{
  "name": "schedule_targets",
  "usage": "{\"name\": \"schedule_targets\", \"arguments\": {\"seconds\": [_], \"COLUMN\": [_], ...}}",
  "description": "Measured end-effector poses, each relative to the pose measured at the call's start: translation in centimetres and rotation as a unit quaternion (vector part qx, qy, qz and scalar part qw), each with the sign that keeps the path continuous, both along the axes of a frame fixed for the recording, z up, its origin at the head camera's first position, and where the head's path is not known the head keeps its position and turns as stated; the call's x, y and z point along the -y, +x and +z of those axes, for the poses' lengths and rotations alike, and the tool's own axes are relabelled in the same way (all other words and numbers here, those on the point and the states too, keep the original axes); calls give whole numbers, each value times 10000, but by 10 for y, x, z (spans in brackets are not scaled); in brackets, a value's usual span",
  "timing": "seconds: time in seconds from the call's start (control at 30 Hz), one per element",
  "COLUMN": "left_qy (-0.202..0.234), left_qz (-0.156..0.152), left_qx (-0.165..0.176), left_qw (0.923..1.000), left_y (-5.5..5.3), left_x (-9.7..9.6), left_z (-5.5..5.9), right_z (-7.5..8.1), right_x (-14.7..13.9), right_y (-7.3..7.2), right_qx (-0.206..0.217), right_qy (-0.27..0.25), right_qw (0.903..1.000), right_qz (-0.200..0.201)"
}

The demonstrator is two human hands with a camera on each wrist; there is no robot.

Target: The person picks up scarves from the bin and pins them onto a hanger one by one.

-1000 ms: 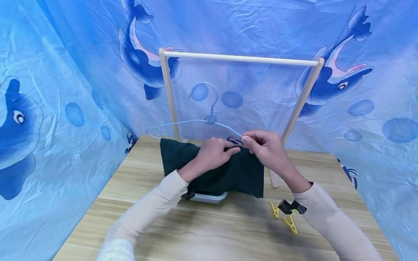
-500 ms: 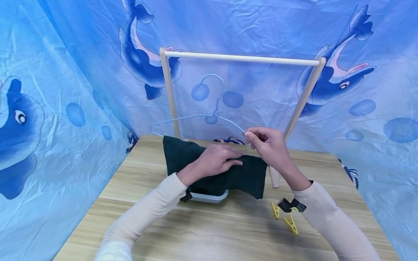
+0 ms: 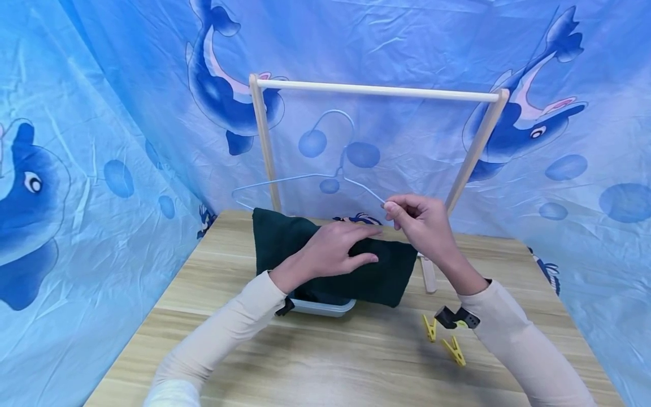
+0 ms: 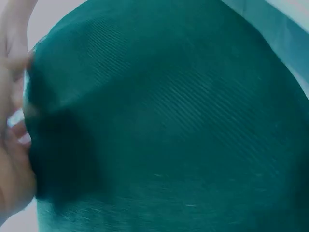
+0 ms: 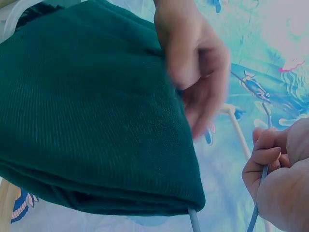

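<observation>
A dark green ribbed cloth hangs folded over the lower bar of a pale blue wire hanger, whose hook points up. My right hand pinches the hanger's right shoulder between thumb and fingers; in the right wrist view the wire runs through that right hand. Over the front of the cloth lies my left hand, its fingers extended and the thumb apart. The right wrist view has the left hand, blurred, along the cloth's edge. Cloth fills most of the left wrist view.
A white plastic tub sits under the cloth. Two yellow clothespins lie on the wooden table at right front. Behind the hanger stands a wooden rack with a white rail. A blue dolphin-print curtain surrounds the table.
The hanger and right hand have risen slightly. My left hand has let go of the cloth's upper edge and spread its fingers, and that edge now droops below the right hand.
</observation>
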State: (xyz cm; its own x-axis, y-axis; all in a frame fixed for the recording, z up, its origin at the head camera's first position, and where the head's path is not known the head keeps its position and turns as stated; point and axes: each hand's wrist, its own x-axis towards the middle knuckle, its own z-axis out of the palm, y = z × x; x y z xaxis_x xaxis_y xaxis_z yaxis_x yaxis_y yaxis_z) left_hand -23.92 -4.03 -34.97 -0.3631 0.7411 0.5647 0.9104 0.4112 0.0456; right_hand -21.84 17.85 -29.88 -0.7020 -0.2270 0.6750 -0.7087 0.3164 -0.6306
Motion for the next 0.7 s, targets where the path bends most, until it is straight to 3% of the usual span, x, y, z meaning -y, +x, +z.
{"name": "schedule_targets", "arguments": {"seconds": [0.07, 0.13, 0.37, 0.53, 0.7], "left_qy": [-196, -291, -220, -207, -425], "left_qz": [430, 660, 680, 1040, 1186], "left_qx": [-32, -92, -25, 249, 142], "left_qw": [9989, 9974, 9974, 9940, 9919], "left_y": [0, 0, 0, 5, 7], "left_x": [-3, -5, -2, 24, 53], "left_z": [1, 1, 3, 13, 15], "right_z": [0, 1, 1, 2, 6], "right_x": [1, 1, 0, -3, -5], "right_y": [0, 1, -1, -3, -3], "right_qx": [-28, -50, 9, 121, 103], "right_qy": [26, 72, 204, 254, 134], "right_qw": [10000, 10000, 9998, 9996, 9998], "right_qz": [20, 33, -25, -56, -74]}}
